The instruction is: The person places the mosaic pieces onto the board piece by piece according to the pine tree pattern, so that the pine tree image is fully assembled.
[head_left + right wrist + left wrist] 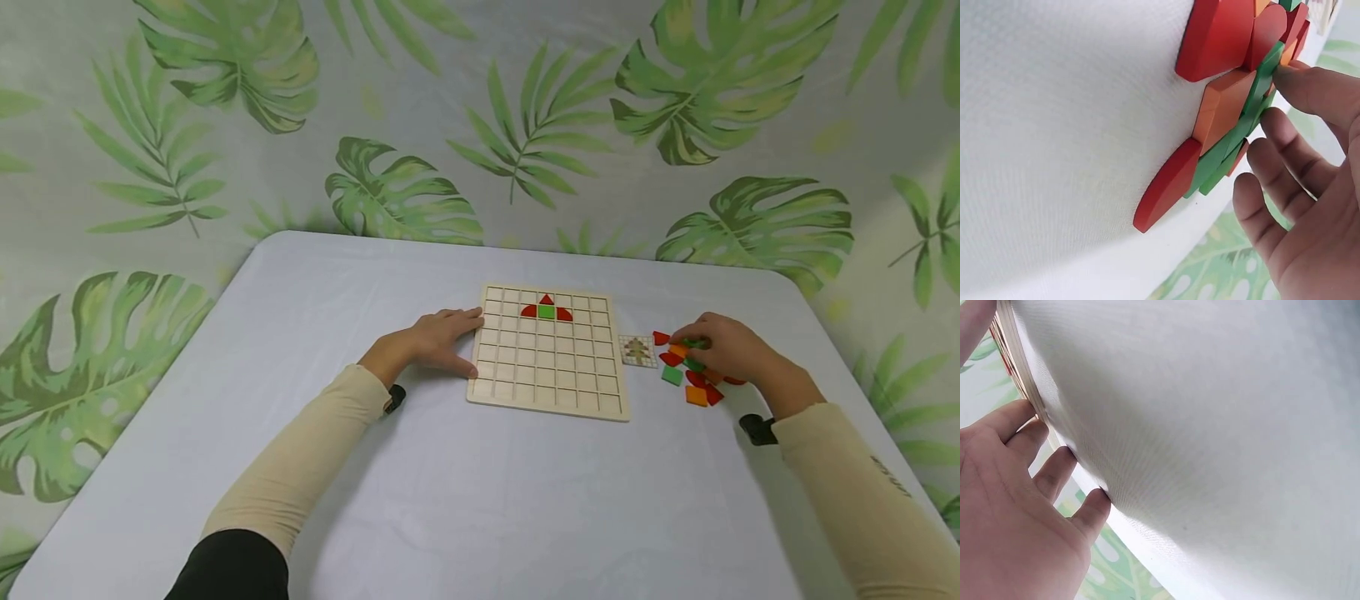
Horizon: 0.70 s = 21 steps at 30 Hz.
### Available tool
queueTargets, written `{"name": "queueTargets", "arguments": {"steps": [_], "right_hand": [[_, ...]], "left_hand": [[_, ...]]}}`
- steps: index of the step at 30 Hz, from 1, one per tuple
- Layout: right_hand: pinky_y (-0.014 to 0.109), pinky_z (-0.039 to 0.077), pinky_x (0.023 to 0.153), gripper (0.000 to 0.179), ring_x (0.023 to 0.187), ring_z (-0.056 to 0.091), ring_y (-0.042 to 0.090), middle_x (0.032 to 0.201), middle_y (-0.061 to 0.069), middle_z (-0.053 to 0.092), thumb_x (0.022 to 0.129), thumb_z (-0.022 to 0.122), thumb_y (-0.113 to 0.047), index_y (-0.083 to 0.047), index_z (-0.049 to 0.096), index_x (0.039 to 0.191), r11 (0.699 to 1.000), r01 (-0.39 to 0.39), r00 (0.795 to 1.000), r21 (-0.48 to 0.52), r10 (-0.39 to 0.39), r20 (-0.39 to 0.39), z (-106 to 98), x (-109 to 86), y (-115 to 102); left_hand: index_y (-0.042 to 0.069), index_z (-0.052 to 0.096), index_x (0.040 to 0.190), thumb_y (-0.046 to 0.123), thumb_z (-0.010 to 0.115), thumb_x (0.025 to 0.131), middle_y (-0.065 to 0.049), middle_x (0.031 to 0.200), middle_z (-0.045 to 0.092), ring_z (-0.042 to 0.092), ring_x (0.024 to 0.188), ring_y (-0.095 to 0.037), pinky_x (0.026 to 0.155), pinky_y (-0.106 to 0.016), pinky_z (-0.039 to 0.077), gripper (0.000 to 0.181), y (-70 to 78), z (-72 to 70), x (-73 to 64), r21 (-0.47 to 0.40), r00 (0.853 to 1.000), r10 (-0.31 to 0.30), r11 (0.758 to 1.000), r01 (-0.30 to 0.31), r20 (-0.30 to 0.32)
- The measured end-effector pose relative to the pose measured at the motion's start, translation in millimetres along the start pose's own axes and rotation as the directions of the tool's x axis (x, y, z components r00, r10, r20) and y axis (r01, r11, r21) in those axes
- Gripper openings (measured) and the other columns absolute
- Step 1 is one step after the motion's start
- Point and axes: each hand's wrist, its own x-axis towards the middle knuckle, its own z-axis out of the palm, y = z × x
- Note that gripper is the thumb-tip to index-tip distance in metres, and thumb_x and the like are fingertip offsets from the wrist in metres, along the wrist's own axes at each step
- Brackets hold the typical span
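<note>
A square wooden grid board (pixel 546 367) lies on the table; near its top, a green square (pixel 547 312) has a red triangle (pixel 547 299) above it and red quarter-round tiles on both sides. My left hand (pixel 442 337) rests spread at the board's left edge, fingertips on the table and at the rim. To the right, my right hand (pixel 723 343) reaches into a loose pile of tiles. Its thumb and index finger pinch a green tile (pixel 1262 80), while the other fingers stay loosely bent. Around it lie red tiles (pixel 1169 184) and an orange tile (pixel 1224 106).
Between board and pile lies a small pattern card (pixel 638 351) with a gridded picture. An orange tile (pixel 696 396) and a green square tile (pixel 672 376) sit at the pile's near side. A white cloth covers the table (pixel 480 500); a leaf-printed backdrop (pixel 405 192) hangs behind.
</note>
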Motion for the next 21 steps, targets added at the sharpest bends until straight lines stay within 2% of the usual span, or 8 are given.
{"name": "queueTargets", "arguments": {"steps": [8, 21], "right_hand": [[0.052, 0.052, 0.084, 0.03, 0.093, 0.058, 0.031, 0.104, 0.018, 0.063, 0.091, 0.068, -0.015, -0.004, 0.071, 0.119, 0.998, 0.003, 1.0, -0.07, -0.005, -0.025, 1.4, 0.8, -4.2], [0.056, 0.051, 0.087, 0.035, 0.098, 0.058, 0.035, 0.111, 0.022, 0.062, 0.09, 0.067, -0.013, -0.002, 0.068, 0.124, 0.998, -0.026, 0.999, -0.055, 0.025, -0.028, 3.2, 2.3, -6.4]], "left_hand": [[0.021, 0.023, 0.159, 0.052, 0.071, 0.086, 0.005, 0.17, 0.009, 0.014, 0.156, -0.028, 0.124, -0.053, 0.019, 0.093, 0.6, 0.3, 0.8, 0.009, 1.0, -0.003, 1.0, 0.003, 0.002], [0.021, 0.023, 0.159, 0.051, 0.072, 0.086, 0.006, 0.17, 0.009, 0.013, 0.157, -0.027, 0.125, -0.053, 0.018, 0.093, 0.6, -0.3, -1.1, -0.001, 1.0, -0.007, 1.0, 0.007, 0.0]]}}
